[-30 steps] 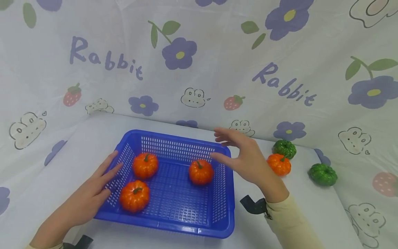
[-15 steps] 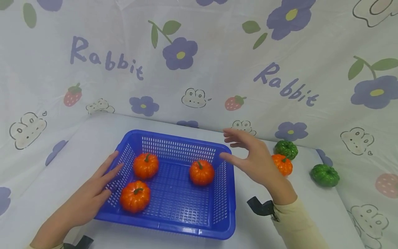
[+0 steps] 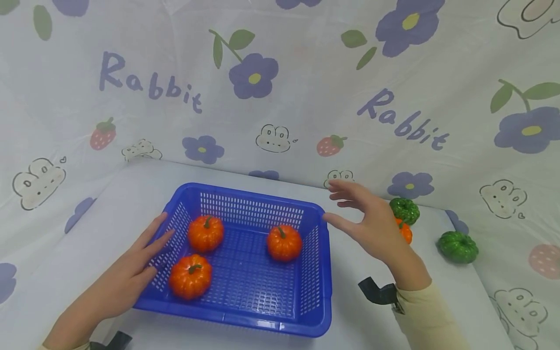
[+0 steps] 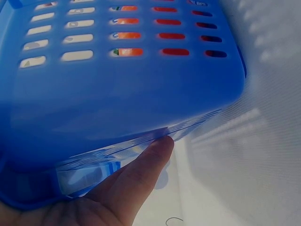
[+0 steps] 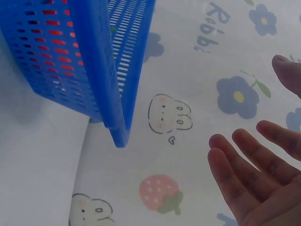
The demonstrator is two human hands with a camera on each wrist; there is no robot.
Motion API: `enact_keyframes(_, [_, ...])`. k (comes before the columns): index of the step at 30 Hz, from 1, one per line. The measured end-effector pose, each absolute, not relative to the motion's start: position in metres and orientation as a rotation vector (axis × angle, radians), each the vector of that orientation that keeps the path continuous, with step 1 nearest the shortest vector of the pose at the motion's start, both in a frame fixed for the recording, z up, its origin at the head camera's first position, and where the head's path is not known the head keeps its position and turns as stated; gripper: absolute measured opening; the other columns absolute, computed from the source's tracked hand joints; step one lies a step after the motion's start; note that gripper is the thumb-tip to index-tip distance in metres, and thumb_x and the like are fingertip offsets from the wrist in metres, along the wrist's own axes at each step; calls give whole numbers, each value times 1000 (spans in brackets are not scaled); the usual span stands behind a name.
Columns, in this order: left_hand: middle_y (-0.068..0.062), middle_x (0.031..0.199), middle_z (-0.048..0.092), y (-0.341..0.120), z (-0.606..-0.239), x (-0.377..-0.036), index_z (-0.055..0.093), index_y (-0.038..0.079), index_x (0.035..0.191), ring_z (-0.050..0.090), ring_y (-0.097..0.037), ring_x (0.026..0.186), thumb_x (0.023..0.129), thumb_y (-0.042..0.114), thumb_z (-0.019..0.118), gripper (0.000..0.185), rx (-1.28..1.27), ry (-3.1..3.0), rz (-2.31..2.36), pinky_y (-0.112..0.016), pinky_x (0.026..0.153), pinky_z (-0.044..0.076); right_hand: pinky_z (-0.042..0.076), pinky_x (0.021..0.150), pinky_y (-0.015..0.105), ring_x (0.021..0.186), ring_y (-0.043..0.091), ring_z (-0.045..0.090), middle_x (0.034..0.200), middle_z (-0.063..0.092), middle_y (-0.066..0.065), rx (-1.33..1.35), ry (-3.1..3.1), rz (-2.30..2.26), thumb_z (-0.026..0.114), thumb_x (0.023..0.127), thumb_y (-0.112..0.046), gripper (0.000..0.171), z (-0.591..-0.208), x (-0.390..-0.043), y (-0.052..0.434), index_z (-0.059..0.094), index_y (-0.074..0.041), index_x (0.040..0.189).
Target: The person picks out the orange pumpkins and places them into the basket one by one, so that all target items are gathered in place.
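A blue plastic basket (image 3: 245,319) with slotted walls holds three small orange pumpkins: one at its back left (image 3: 205,234), one at its front left (image 3: 190,277) and one on its right side (image 3: 284,243). My left hand (image 3: 124,274) rests on the basket's left edge, its fingers stretched out over the rim. In the left wrist view a finger (image 4: 146,174) touches the outside of the basket wall (image 4: 127,94). Just past the right rim, my right hand (image 3: 372,223) is raised in the air, fingers spread and nothing held. The right wrist view shows that palm (image 5: 263,183) apart from the basket.
To the right on the white table (image 3: 350,287) lie a dark green pumpkin (image 3: 404,211), another green pumpkin (image 3: 458,247) and an orange pumpkin (image 3: 406,233), partly hidden behind my right hand. A printed cloth (image 3: 297,92) hangs behind the table.
My right hand has moved to the right, from over the basket's right rim to beyond it, covering more of the orange pumpkin. My left hand and the basket stay in place.
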State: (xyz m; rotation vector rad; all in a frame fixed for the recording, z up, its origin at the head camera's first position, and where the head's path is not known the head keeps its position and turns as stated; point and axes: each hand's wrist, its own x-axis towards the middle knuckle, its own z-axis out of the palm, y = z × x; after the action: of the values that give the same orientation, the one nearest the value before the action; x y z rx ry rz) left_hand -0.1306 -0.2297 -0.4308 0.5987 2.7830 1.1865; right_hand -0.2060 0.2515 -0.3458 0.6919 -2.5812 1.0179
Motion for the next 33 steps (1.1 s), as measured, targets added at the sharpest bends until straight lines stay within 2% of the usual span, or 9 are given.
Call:
enact_keyframes(8, [-4,183,1,-231,-430,-131,39,2,167,15,-45,163,101,-3,54,67,598,2796,1170,-68,116,27,60,99,56,118,33,73,133,73,11,648,-2574,985,87,93,-14,65,-344,-204,261,61,-14,153])
enact_keyframes(25, [-6,183,1,-229,-429,-131,39,0,166,15,-49,162,101,-3,54,68,596,2784,1181,-76,114,30,59,101,55,120,34,72,135,72,11,573,-2588,978,87,94,-16,65,-344,-199,274,61,-14,154])
enact_keyframes(26, [-6,183,1,-229,-430,-131,38,0,166,14,-49,162,101,-4,54,68,595,2783,1181,-77,114,30,59,101,53,120,33,72,136,72,10,567,-2592,975,87,94,-17,65,-345,-199,275,61,-14,154])
enact_keyframes(29, [-6,183,1,-229,-430,-130,38,-1,166,14,-49,162,100,-4,54,68,590,2779,1182,-77,114,29,58,103,35,121,30,71,136,72,9,559,-2593,961,87,94,-17,65,-345,-198,280,61,-13,154])
enact_keyframes(33, [-6,183,1,-229,-430,-130,38,-1,166,15,-49,162,101,-4,55,68,590,2780,1179,-77,114,29,49,99,12,120,30,72,135,72,8,562,-2572,953,87,93,-14,65,-346,-198,286,61,-11,153])
